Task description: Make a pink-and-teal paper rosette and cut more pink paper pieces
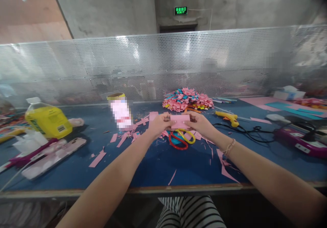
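A small pink paper piece (180, 121) is stretched between my two hands above the blue table. My left hand (161, 123) pinches its left end, and my right hand (198, 121) pinches the right end. Just below the hands lie scissors with one red handle loop (178, 147) and one yellow loop (190, 136); their blades are hidden. Pink paper scraps (131, 132) surround the hands on both sides. Behind them sits a heap of pink and blue paper flowers (187, 99).
At left are a yellow liquid bottle (48, 119), a phone (55, 158) and a blurred cylinder with a yellow rim (116, 95). A yellow glue gun (230, 118) and a purple power strip (301, 143) lie right. A perforated metal screen (153, 68) stands behind.
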Demonstrator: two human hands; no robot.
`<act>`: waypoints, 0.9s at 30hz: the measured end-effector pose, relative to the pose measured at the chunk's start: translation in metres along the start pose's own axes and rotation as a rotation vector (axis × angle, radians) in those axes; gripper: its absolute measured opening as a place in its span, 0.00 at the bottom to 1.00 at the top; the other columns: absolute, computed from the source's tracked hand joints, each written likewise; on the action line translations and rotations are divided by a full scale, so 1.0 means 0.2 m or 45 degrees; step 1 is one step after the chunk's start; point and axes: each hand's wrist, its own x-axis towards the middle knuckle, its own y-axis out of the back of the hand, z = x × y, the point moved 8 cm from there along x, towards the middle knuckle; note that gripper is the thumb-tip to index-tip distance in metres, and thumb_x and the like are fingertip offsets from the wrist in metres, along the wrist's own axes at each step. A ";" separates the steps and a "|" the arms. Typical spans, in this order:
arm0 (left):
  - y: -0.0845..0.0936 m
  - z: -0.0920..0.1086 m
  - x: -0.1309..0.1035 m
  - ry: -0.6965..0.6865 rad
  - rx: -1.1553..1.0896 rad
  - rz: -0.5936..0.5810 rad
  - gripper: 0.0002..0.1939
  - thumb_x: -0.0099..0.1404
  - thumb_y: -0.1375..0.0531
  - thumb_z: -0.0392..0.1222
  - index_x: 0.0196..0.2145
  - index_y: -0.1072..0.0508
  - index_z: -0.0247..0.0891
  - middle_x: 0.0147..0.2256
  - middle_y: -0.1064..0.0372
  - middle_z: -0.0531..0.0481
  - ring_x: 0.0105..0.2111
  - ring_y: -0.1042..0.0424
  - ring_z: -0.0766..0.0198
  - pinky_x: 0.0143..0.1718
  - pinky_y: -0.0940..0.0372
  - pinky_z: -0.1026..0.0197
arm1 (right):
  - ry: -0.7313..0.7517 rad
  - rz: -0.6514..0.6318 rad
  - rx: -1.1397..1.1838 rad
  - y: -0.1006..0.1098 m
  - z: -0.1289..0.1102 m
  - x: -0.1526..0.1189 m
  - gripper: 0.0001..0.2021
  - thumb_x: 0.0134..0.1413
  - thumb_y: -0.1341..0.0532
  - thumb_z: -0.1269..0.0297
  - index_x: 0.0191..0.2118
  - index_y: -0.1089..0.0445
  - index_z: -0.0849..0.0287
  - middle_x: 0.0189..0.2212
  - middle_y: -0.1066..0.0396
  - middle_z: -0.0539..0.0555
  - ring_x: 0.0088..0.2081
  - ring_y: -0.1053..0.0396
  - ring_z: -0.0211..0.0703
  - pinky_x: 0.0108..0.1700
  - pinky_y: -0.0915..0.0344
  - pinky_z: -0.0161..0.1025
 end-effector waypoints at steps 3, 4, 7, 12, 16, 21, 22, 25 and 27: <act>0.01 -0.01 0.01 -0.008 0.015 0.011 0.13 0.45 0.35 0.37 0.27 0.35 0.32 0.20 0.37 0.56 0.21 0.34 0.72 0.29 0.32 0.61 | 0.000 0.019 0.008 0.00 -0.01 0.00 0.18 0.37 0.39 0.69 0.40 0.37 0.59 0.35 0.32 0.52 0.33 0.32 0.39 0.30 0.30 0.36; 0.01 0.00 0.01 -0.011 0.019 0.011 0.13 0.45 0.35 0.38 0.27 0.35 0.32 0.20 0.37 0.56 0.21 0.34 0.72 0.29 0.32 0.62 | 0.000 0.024 0.009 0.00 -0.01 0.00 0.18 0.37 0.39 0.69 0.40 0.37 0.59 0.34 0.32 0.52 0.33 0.32 0.39 0.30 0.30 0.36; 0.00 0.01 0.01 -0.023 0.028 -0.001 0.14 0.45 0.34 0.41 0.27 0.34 0.32 0.20 0.37 0.55 0.21 0.35 0.72 0.27 0.32 0.63 | 0.014 0.030 0.008 0.00 -0.02 -0.01 0.18 0.37 0.39 0.68 0.40 0.37 0.60 0.32 0.31 0.51 0.32 0.31 0.40 0.31 0.29 0.37; 0.00 0.03 0.01 -0.066 0.000 0.023 0.15 0.44 0.34 0.42 0.24 0.35 0.32 0.19 0.39 0.56 0.19 0.36 0.73 0.26 0.32 0.64 | 0.083 0.036 -0.042 0.01 -0.03 0.00 0.14 0.39 0.39 0.66 0.36 0.37 0.60 0.28 0.31 0.50 0.29 0.30 0.40 0.31 0.29 0.37; 0.00 0.04 0.00 -0.099 -0.029 0.031 0.14 0.45 0.34 0.42 0.23 0.35 0.32 0.20 0.38 0.55 0.20 0.35 0.72 0.26 0.32 0.63 | 0.062 0.036 -0.197 0.01 -0.02 0.00 0.07 0.44 0.41 0.63 0.29 0.40 0.59 0.19 0.33 0.48 0.20 0.31 0.40 0.23 0.31 0.35; 0.00 0.07 -0.01 -0.124 -0.032 0.085 0.17 0.44 0.35 0.46 0.22 0.38 0.33 0.18 0.40 0.57 0.18 0.36 0.73 0.24 0.33 0.66 | 0.026 0.127 -0.319 0.02 -0.02 -0.01 0.09 0.47 0.44 0.62 0.23 0.44 0.58 0.14 0.35 0.47 0.14 0.36 0.37 0.15 0.38 0.31; 0.00 0.07 -0.01 -0.126 -0.023 0.096 0.17 0.44 0.35 0.46 0.22 0.38 0.34 0.17 0.40 0.58 0.17 0.36 0.73 0.23 0.33 0.66 | 0.029 0.136 -0.320 0.02 -0.02 -0.01 0.10 0.47 0.44 0.61 0.23 0.44 0.58 0.14 0.35 0.47 0.14 0.36 0.37 0.14 0.38 0.31; -0.02 0.05 -0.03 -0.062 0.044 0.103 0.17 0.49 0.39 0.49 0.24 0.40 0.35 0.16 0.40 0.58 0.16 0.35 0.71 0.21 0.34 0.65 | 0.051 0.141 -0.312 0.02 -0.01 -0.01 0.11 0.47 0.43 0.59 0.23 0.45 0.58 0.14 0.35 0.47 0.14 0.36 0.36 0.14 0.39 0.30; -0.05 0.03 -0.04 0.006 0.129 0.087 0.14 0.55 0.44 0.49 0.27 0.41 0.36 0.15 0.40 0.58 0.15 0.35 0.68 0.18 0.37 0.65 | 0.065 0.146 -0.303 0.02 -0.01 -0.01 0.11 0.47 0.43 0.58 0.24 0.44 0.58 0.15 0.35 0.48 0.14 0.36 0.37 0.15 0.39 0.31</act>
